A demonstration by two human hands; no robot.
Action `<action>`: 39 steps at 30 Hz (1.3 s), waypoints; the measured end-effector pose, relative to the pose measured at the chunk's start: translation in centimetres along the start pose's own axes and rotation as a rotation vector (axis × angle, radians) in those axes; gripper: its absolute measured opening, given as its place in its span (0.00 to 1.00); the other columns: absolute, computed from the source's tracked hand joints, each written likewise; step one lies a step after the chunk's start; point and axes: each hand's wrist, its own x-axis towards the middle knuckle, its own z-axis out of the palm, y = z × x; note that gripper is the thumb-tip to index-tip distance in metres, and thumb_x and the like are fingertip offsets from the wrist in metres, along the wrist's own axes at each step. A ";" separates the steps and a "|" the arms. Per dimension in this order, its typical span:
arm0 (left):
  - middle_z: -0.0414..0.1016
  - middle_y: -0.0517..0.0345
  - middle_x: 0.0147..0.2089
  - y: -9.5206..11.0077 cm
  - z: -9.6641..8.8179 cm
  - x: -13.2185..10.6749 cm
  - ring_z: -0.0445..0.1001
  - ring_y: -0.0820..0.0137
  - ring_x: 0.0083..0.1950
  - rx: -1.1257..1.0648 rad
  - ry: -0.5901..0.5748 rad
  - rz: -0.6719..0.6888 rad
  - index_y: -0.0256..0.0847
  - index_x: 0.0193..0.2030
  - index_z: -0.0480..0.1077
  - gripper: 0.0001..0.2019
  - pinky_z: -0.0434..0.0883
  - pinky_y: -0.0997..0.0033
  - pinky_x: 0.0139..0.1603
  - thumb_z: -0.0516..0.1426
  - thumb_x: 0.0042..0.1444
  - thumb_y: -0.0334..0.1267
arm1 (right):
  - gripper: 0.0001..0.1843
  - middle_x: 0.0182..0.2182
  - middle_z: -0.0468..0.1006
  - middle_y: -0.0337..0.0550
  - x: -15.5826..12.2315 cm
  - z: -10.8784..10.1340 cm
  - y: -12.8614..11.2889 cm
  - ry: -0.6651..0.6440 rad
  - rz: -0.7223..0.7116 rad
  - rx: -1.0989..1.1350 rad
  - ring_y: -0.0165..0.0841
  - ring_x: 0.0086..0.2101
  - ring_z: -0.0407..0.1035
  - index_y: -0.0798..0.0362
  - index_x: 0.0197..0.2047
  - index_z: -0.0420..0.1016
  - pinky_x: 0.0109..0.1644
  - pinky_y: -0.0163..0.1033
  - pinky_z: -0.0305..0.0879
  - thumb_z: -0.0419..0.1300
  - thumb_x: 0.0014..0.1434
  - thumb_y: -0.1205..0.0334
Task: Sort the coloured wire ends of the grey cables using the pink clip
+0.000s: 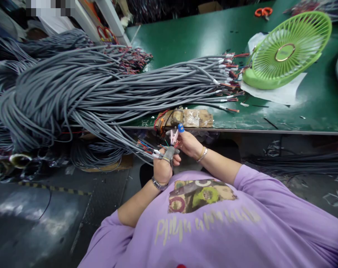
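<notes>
My left hand (163,165) is closed round the end of a grey cable (124,143), its thumb in a grey finger cot; thin coloured wires (146,147) fan out of the cable's end. Just right of it, my right hand (187,143) pinches a small pink connector (174,136) with a blue cot on one fingertip. Both hands work close together below the bench's front edge. The cable runs up left into a thick bundle of grey cables (102,85) lying across the bench.
A green bench (311,108) carries a green desk fan (286,50) on white paper, orange scissors (263,12) at the back, and a taped cardboard block (190,118) at the front edge. More cable coils (7,82) pile at left; dark floor below.
</notes>
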 end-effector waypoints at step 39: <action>0.78 0.54 0.24 -1.2 -3.1 -0.3 0.75 0.72 0.21 0.215 -0.313 -0.021 0.36 0.28 0.72 0.18 0.68 0.76 0.21 0.58 0.58 0.50 | 0.18 0.20 0.70 0.35 -4.5 -1.3 0.2 -0.149 -0.051 -0.175 0.24 0.22 0.61 0.57 0.26 0.71 0.27 0.33 0.57 0.71 0.43 0.54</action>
